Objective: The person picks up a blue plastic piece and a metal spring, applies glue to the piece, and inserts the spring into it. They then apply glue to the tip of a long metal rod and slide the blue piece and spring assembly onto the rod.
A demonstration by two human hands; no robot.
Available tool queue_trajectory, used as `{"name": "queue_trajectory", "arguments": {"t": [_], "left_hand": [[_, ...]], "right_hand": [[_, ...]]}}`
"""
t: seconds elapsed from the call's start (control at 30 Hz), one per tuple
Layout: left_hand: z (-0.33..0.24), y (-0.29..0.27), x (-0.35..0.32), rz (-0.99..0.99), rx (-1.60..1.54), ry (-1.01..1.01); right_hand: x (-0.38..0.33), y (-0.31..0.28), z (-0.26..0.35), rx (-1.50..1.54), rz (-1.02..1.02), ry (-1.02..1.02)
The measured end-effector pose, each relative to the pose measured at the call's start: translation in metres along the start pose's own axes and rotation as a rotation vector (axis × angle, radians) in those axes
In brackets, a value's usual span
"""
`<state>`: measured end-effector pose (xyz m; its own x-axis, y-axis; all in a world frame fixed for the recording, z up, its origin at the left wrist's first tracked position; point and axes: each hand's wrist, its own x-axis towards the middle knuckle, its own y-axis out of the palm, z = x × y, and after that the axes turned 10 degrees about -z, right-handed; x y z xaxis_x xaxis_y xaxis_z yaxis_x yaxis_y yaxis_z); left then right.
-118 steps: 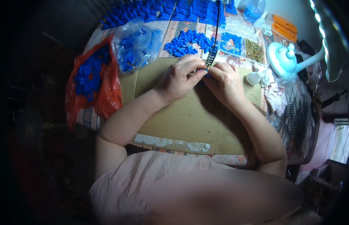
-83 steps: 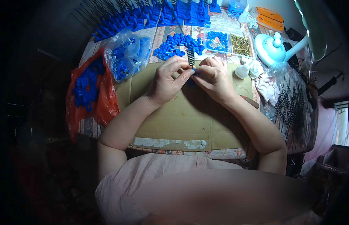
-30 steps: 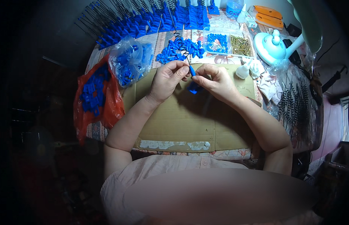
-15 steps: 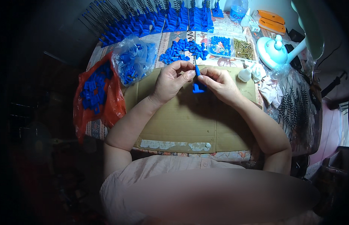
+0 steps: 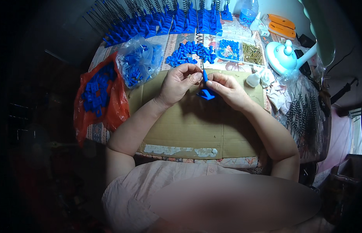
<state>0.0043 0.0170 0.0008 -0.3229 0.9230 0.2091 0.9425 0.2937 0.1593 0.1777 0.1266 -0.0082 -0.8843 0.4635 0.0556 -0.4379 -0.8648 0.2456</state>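
Over the cardboard, my right hand (image 5: 230, 90) is closed on a blue plastic stand (image 5: 206, 95), thumb and fingers pinching its narrow upper part. The flat foot of the stand hangs below the fingers, turned at an angle. From its top rises a thin black coiled wire (image 5: 199, 40), pointing away from me. My left hand (image 5: 178, 83) is closed in a pinch at the wire's lower end, just above the stand; its fingertips partly hide the joint. Right beyond my hands lies a heap of small blue plastic parts (image 5: 185, 54).
Blue stands with coiled wires (image 5: 161, 23) line the back. At left are a red bag (image 5: 117, 112) and a clear bag (image 5: 140, 64) of blue parts. A divided box (image 5: 229, 50), a white bottle (image 5: 253, 79), a lamp (image 5: 282, 56) and bagged black coils (image 5: 303, 106) sit at right.
The blue stand has turned between my fingers, so its foot now shows at a different angle. Both hands keep their pinch in nearly the same place.
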Motion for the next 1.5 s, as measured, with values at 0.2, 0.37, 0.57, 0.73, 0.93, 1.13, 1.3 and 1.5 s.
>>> {"name": "queue_trajectory", "arguments": {"t": [0.2,0.37,0.57,0.73,0.93,1.13,1.3,1.5], "left_hand": [[-0.002,0.006,0.004,0.062,-0.066,-0.062],[-0.005,0.004,0.0,0.042,-0.021,-0.022],[-0.002,0.0,0.005,-0.027,0.041,0.052],[-0.001,-0.001,0.008,-0.091,0.131,0.126],[-0.006,-0.01,0.001,-0.203,0.59,0.392],[-0.001,-0.01,0.003,-0.191,0.705,0.522],[0.006,0.0,0.015,-0.134,0.662,0.535],[0.004,0.004,0.009,-0.2,0.734,0.472]], "right_hand": [[-0.007,-0.002,0.003,0.012,-0.007,0.026],[0.001,0.0,-0.002,0.006,0.034,0.04],[0.002,0.003,-0.002,-0.147,-0.161,-0.094],[0.0,0.003,-0.002,-0.239,-0.27,-0.195],[0.009,0.001,-0.02,-0.498,-0.298,-0.281],[0.006,0.007,-0.011,-0.665,-0.324,-0.421],[-0.003,-0.005,-0.004,-0.843,-0.315,-0.494],[0.001,-0.004,-0.016,-0.873,-0.296,-0.569]]}}
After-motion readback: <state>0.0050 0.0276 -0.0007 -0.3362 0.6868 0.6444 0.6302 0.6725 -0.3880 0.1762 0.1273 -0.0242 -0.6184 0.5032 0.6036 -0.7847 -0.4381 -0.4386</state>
